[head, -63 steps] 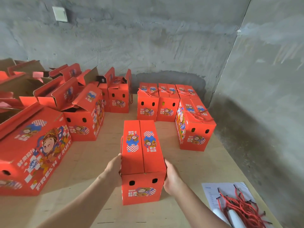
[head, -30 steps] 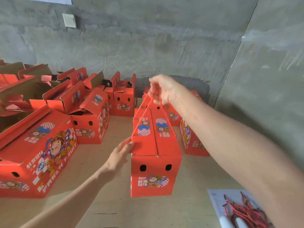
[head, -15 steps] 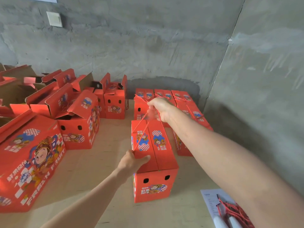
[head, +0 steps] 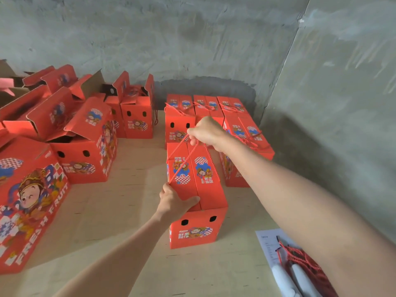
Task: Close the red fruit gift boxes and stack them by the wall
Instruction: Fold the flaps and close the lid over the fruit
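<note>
The left hand (head: pixel 173 203) grips the near top edge of the closed red cardboard gift box (head: pixel 211 189) on the pale plywood table (head: pixel 128 200). Farther on, the right hand (head: pixel 206 131) pinches its taut red rope handle (head: pixel 182 156); a sharp tug could tear it loose or topple the box into the closed red boxes (head: pixel 201 105) behind

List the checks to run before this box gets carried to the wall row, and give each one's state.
1. Top flaps of the gift box shut flat: ok.
2. Right hand grips the rope handle: ok.
3. Left hand holds the box's near top edge: ok.
4. Both handle ends seated in the box: cannot tell.
5. Free spot among the closed boxes by the wall: cannot tell.
6. Loose rope bundle lies apart from the box: ok.
</note>
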`<move>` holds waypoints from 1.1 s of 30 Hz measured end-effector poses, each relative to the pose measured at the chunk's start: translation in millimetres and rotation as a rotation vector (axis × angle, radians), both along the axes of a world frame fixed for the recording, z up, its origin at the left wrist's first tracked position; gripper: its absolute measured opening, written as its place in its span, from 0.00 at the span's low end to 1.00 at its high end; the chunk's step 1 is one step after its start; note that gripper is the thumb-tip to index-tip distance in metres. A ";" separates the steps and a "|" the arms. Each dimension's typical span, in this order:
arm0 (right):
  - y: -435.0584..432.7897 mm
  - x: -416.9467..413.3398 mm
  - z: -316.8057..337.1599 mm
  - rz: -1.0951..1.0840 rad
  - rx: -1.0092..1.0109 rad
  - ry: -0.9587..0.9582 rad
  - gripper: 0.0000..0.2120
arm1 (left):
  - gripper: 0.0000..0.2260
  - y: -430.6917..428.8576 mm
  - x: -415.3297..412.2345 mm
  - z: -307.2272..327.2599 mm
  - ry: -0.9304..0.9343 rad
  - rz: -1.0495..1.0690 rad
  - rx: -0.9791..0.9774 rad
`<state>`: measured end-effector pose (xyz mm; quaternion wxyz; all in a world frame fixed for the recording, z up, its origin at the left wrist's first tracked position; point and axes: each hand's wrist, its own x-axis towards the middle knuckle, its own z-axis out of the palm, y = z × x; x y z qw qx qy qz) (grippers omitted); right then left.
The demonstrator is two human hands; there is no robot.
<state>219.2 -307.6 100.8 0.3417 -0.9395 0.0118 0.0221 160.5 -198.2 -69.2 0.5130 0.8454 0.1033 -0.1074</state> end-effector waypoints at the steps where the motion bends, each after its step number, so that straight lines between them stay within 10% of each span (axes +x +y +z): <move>1: -2.9 -3.2 -3.5 0.081 -0.265 -0.025 0.16 | 0.38 -0.2 -0.1 -0.3 -0.007 -0.005 0.007; 4: -8.1 -21.2 -21.8 0.169 -0.660 -0.044 0.13 | 0.38 -0.5 -1.4 -0.8 -0.020 -0.010 0.038; 7: -16.3 -46.1 -50.7 0.286 -0.572 0.013 0.43 | 0.40 1.4 -2.2 -1.7 -0.041 -0.025 0.033; 12: -33.8 -91.4 -117.6 0.425 -0.563 0.171 0.42 | 0.32 28.4 -26.6 -7.8 -0.039 -0.139 -0.439; 18: -31.6 -106.1 -168.8 0.379 -0.662 -0.141 0.32 | 0.12 32.0 -52.7 -18.7 -0.592 -0.004 0.008; 33: -33.1 -22.0 -179.7 0.109 -0.743 -0.079 0.30 | 0.17 -23.4 51.4 4.1 -0.350 -0.079 0.230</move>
